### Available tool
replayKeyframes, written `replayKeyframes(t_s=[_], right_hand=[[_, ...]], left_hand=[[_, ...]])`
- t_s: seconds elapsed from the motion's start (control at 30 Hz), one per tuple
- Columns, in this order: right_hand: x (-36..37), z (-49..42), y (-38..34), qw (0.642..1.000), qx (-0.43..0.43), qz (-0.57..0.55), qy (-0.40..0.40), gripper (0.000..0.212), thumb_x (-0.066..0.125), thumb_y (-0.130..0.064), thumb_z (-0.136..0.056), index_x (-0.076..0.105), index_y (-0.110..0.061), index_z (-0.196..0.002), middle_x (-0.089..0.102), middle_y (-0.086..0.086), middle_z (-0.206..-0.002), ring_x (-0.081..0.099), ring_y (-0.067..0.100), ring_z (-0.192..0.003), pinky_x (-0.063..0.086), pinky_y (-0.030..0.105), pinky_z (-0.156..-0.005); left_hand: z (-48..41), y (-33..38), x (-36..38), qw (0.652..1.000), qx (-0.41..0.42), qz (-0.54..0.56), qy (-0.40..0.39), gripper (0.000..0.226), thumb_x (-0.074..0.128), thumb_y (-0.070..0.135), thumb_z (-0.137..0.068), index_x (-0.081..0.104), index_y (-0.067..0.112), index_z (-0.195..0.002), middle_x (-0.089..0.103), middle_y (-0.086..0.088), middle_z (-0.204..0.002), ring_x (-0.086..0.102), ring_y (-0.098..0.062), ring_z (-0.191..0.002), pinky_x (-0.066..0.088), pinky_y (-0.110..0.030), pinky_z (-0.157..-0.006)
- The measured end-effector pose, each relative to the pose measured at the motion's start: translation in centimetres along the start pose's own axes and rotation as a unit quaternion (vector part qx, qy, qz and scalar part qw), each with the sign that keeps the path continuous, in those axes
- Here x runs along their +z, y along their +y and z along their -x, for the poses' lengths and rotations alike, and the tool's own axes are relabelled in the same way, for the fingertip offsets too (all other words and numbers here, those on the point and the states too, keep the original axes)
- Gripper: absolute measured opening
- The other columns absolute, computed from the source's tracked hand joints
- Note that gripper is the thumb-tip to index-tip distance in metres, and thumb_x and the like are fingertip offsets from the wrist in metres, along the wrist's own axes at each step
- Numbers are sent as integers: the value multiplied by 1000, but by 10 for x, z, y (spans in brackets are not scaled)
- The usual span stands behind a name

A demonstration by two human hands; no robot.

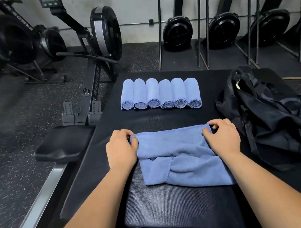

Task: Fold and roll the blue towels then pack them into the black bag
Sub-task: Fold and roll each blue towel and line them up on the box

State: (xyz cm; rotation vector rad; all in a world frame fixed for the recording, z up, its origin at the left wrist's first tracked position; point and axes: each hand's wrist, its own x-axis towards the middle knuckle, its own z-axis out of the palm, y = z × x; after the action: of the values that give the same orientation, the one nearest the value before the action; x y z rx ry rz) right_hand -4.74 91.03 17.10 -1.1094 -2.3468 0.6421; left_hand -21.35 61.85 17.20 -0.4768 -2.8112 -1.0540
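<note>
Left hand and right hand, held apart, each pinch a far corner of the rumpled blue towel between them (loosely doubled over); six rolled towels beyond, black bag right.

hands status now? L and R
Left hand: pinching the towel at its far left corner.
Right hand: pinching the towel's far right corner.

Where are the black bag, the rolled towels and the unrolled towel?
black bag (268, 118): head view, crumpled side.
rolled towels (165, 92): head view, middle of row.
unrolled towel (172, 147): head view, upper layer.
</note>
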Motion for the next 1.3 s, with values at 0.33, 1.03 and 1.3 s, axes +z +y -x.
replayKeyframes(t_s=[0.33,1.03,1.3], right_hand=[[-5,-2,2,998,-3,-69,0,5,69,-34,-96,65,-32,-98,65,-13,-91,60,22,-89,50,40,-82],[-140,12,-46,949,-27,-311,-46,9,85,-20,-88,79,-18,-95,75,4,-85,63,12,-77,51,29,-82],[-206,32,-78,948,-70,-307,49,4,79,-26,-93,78,-30,-95,74,-6,-84,62,9,-75,51,29,-80]], left_hand=[[2,-4,-4,997,-11,76,9,5,62,32,-101,63,37,-101,69,21,-91,63,-3,-81,47,-32,-76],[0,53,-125,992,73,98,-43,7,79,22,-92,75,27,-90,75,10,-86,70,-10,-84,54,-29,-81],[15,90,-189,986,136,100,10,4,73,25,-97,77,24,-95,74,14,-86,68,-8,-84,52,-30,-81]])
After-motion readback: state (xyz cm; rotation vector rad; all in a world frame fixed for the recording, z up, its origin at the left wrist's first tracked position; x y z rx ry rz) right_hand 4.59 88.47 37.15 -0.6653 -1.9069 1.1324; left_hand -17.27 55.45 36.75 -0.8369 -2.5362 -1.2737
